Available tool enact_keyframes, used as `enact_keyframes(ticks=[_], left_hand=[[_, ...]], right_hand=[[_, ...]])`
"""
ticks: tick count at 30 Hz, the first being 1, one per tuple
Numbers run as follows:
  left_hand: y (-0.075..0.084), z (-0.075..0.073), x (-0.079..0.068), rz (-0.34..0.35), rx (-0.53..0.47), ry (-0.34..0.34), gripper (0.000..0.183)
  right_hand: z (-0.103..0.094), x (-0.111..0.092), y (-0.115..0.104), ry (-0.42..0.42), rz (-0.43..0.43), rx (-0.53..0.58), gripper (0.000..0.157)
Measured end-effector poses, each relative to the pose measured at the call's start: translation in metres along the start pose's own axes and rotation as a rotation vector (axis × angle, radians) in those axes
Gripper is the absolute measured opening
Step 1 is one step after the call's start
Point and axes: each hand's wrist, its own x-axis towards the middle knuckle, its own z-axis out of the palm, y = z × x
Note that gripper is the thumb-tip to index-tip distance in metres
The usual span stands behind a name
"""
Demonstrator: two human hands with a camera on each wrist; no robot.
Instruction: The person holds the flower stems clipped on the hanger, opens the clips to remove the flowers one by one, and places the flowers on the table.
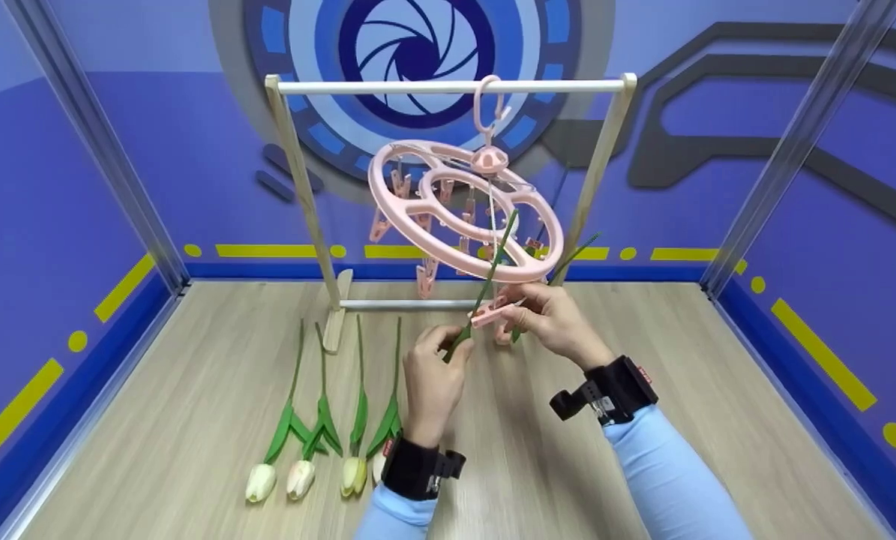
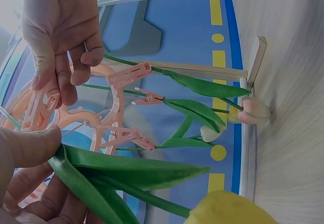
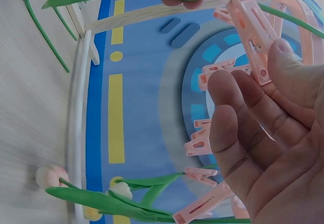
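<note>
My left hand (image 1: 436, 375) pinches a yellow tulip (image 2: 228, 210) by its leaves and stem, the bloom low and the green stem (image 1: 498, 259) rising past the hanger. With thumb and fingers my right hand (image 1: 556, 322) grips a pink clothespin (image 3: 253, 36), whose far end meets that stem just above the left fingers. The clothespin belongs to a round pink clip hanger (image 1: 448, 257), which tilts down toward the right. Other tulips hang bloom-down from its clips, such as one with a broad green leaf (image 2: 202, 85), held by another clothespin (image 2: 130, 75).
A wooden rack (image 1: 388, 88) carries the hanger by its hook (image 1: 479, 112). On the table (image 1: 193, 390), left of my left hand, several tulips lie side by side, including a white one (image 1: 260, 484) and a yellowish one (image 1: 354, 477). Blue panels stand behind and at both sides.
</note>
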Motion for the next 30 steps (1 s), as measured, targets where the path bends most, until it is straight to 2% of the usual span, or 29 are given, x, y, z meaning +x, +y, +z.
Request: enact_keyframes(ticks=[5, 27, 30], left_hand=[[0.0004, 0.0001, 0.0005, 0.001, 0.011, 0.002, 0.011], [-0.0030, -0.0001, 0.0012, 0.029, 0.022, 0.004, 0.012], [-0.0017, -0.0007, 0.0011, 0.029, 0.027, 0.001, 0.011]], right_hand=[[-0.0005, -0.0006, -0.0004, 0.011, -0.012, -0.006, 0.015], [-0.0013, -0.0013, 0.0011, -0.015, 0.053, 0.061, 0.016], [-0.0018, -0.0010, 0.0010, -0.008, 0.057, 0.040, 0.015]])
